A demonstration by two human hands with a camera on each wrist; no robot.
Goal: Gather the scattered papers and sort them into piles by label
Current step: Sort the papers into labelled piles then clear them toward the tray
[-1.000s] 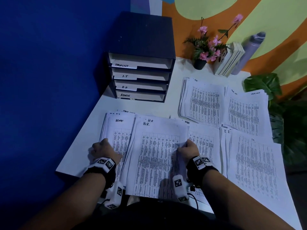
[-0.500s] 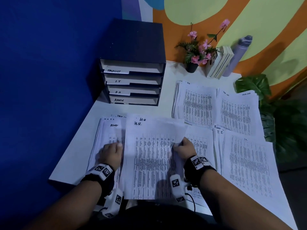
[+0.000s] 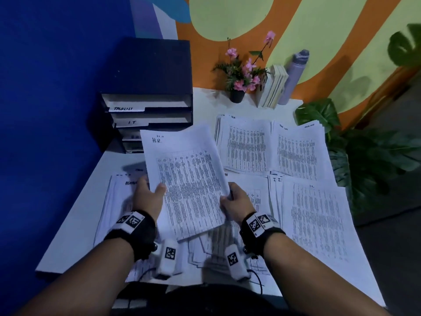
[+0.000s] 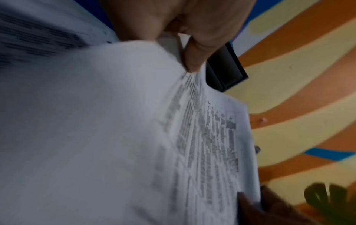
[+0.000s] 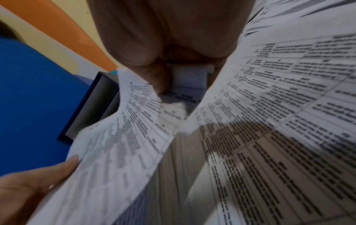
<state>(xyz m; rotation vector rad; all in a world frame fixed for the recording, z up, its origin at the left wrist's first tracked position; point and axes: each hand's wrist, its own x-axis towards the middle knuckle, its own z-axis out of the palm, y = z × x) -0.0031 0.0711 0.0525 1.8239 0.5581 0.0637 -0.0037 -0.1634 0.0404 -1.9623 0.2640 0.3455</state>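
Note:
A stack of printed sheets marked H.R. point(image 3: 189, 179) is lifted off the white table point(image 3: 75, 231), tilted up toward me. My left hand point(image 3: 149, 197) grips its left edge, thumb on top. My right hand point(image 3: 232, 202) pinches its right edge. In the left wrist view the H.R. stack point(image 4: 115, 137) fills the frame under my thumb. The right wrist view shows the same stack point(image 5: 123, 144) pinched. Below lie an ADMIN pile point(image 3: 120, 201) at left, an I.T. pile point(image 3: 319, 220) at right, an H.R. pile point(image 3: 246, 144) and a task list pile point(image 3: 298, 151) behind.
A dark drawer organiser point(image 3: 148, 94) with labelled trays stands at the back left, against a blue wall. A pink flower pot point(image 3: 239, 83), several books point(image 3: 273, 87) and a grey bottle point(image 3: 293, 76) line the back edge. Leafy plants point(image 3: 364, 156) stand right of the table.
Both hands have lifted the H.R. stack off the table and raised it toward me. My left hand moved from the ADMIN pile onto the stack's left edge.

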